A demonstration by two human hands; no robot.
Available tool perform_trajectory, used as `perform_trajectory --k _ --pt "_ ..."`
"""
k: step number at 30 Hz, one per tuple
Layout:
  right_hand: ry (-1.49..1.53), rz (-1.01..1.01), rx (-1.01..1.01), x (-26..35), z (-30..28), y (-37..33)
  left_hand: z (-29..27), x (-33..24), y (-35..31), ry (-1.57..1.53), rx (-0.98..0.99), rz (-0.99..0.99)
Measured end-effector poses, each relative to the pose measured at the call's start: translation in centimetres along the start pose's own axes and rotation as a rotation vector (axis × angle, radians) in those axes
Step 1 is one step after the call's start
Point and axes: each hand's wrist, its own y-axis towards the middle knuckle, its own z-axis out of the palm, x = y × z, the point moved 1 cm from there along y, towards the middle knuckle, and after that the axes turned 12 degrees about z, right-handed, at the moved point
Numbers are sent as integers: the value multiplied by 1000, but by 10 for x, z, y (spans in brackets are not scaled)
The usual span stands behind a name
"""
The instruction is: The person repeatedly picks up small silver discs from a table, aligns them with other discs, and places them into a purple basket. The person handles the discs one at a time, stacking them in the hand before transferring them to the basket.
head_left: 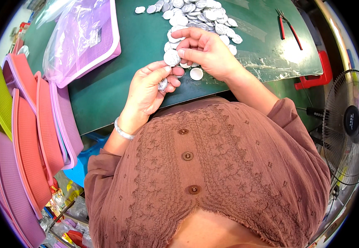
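Note:
Round silver medallions with small loops lie in a heap [200, 16] on the green table. My left hand [148, 84] is closed, its thumb and forefinger pinching the lower edge of one medallion [171, 58]. A second medallion [162, 84] rests in the curled fingers of the same hand. Beside the pinched piece is my right hand [208, 51], fingers half bent and apart, the thumb tip close to its right edge; whether they touch I cannot tell. Just below the right hand, a single medallion [196, 74] lies flat near the table's front edge.
A lilac mesh basket [114, 45] with clear plastic film stands on the table at left. Red-handled pliers [289, 31] lie at far right, above a red clamp-like piece [318, 74]. Stacked coloured baskets [30, 144] crowd the left side; a fan [345, 120] stands right.

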Motion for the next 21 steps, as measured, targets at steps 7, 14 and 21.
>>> perform_trajectory --k 7,14,21 --pt "-4 0 -10 0 -1 -1 -1 0 0 -6 8 6" --pt "-89 -148 -19 -1 1 -3 2 -1 -2 -60 -24 36" --pt "-357 -381 21 2 4 -11 3 2 1 -193 -47 106"
